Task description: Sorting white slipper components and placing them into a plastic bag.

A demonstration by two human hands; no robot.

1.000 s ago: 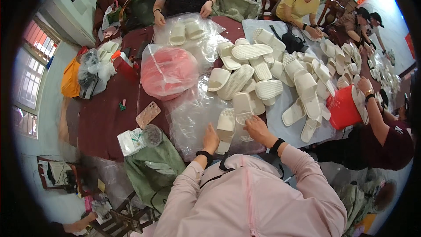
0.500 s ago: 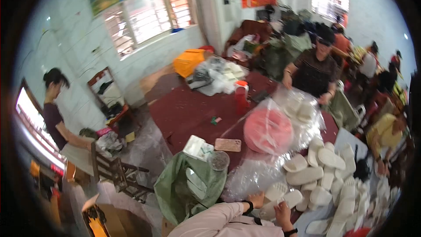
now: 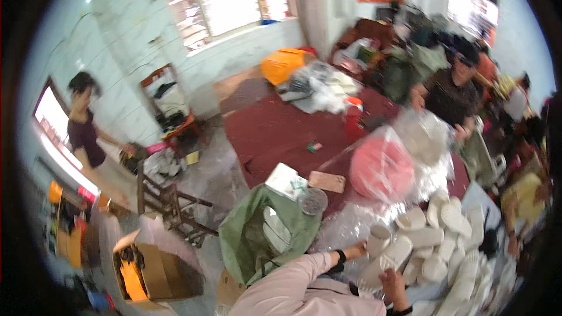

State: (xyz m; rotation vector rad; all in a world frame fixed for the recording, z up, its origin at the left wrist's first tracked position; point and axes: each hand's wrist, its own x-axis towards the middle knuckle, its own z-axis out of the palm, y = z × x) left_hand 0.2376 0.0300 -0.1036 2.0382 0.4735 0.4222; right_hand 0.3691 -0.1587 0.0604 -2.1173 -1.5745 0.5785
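Observation:
My left hand (image 3: 355, 251) is closed at the edge of a white slipper (image 3: 379, 239), which is tipped up beside the pile. Close by on the right, my right hand (image 3: 393, 287) has its fingers curled at the side of another white slipper (image 3: 399, 251) with its toe pointing away from me. Blur hides exactly how the right fingertips meet it. A heap of loose white slippers (image 3: 456, 216) spreads right of both hands. To the left, a green woven sack (image 3: 237, 246) stands gaping, with white slippers (image 3: 275, 228) inside.
A dark red table (image 3: 281, 134) holds a pink round bundle (image 3: 381, 169) in clear plastic, a phone (image 3: 326, 182) and a clear tub (image 3: 312, 202). Across it, a co-worker (image 3: 453, 90) handles the plastic. Another person (image 3: 88, 126) stands left, near a wooden stool (image 3: 172, 205) and cardboard box (image 3: 170, 278).
The view has swung left and down, shifting the scene rightward. My left hand has tipped a slipper up more steeply. The person at the left has turned a little.

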